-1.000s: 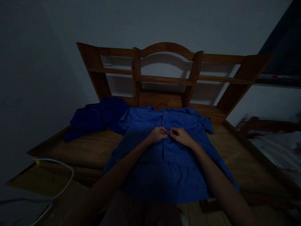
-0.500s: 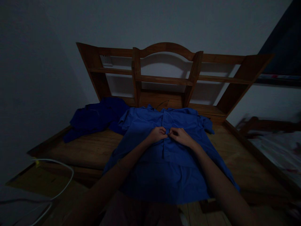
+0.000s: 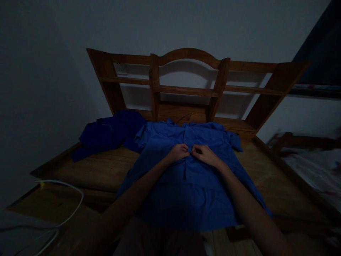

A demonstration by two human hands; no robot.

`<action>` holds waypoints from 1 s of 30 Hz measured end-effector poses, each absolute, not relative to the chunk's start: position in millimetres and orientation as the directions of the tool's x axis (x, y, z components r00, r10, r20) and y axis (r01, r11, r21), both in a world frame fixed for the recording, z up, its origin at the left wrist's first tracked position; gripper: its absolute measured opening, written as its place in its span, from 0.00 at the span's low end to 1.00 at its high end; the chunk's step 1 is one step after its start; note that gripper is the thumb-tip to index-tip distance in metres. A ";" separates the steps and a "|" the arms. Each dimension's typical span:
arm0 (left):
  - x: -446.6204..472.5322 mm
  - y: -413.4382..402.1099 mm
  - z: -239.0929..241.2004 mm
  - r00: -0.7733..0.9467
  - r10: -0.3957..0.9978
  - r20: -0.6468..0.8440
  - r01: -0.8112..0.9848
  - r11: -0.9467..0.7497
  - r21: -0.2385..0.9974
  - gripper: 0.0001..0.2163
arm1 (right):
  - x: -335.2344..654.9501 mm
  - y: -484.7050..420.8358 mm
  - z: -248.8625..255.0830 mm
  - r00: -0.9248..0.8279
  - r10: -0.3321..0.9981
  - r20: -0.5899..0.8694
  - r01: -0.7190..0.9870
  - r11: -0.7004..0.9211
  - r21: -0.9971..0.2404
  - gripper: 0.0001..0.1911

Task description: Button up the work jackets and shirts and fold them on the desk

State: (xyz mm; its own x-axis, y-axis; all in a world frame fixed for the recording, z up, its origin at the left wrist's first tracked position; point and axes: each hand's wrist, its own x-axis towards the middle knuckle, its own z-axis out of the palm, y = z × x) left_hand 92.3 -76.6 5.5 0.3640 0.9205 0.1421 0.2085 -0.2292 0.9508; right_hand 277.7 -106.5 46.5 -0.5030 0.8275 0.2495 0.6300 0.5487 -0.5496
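A blue short-sleeved shirt [image 3: 165,177] lies spread out on the wooden desk, its collar toward the back and its front strip running down the middle. Fingers curled, my left hand [image 3: 179,153] pinches the cloth at the front strip. My right hand [image 3: 203,154] grips the other side of the same strip, thumb and forefinger pressed together. The two sets of fingertips almost meet. Any button between them is too small and dark to make out.
Darker blue clothing [image 3: 112,129] is heaped at the left on the wooden surface [image 3: 96,169]. A wooden shelf frame [image 3: 186,91] stands along the back against the wall. At lower left a white cable [image 3: 80,199] loops past the edge.
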 end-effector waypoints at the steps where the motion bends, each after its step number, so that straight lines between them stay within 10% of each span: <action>1: 92.3 -77.0 5.9 0.362 0.921 0.143 0.207 -0.229 0.951 0.08 | 278.0 -106.1 45.9 -0.503 0.828 0.248 0.631 0.548 -0.549 0.09; 30: 91.8 -89.1 23.4 0.362 0.931 0.041 0.201 -0.121 0.972 0.10 | 278.3 -105.5 45.5 -0.496 0.834 0.243 0.618 0.536 -0.575 0.10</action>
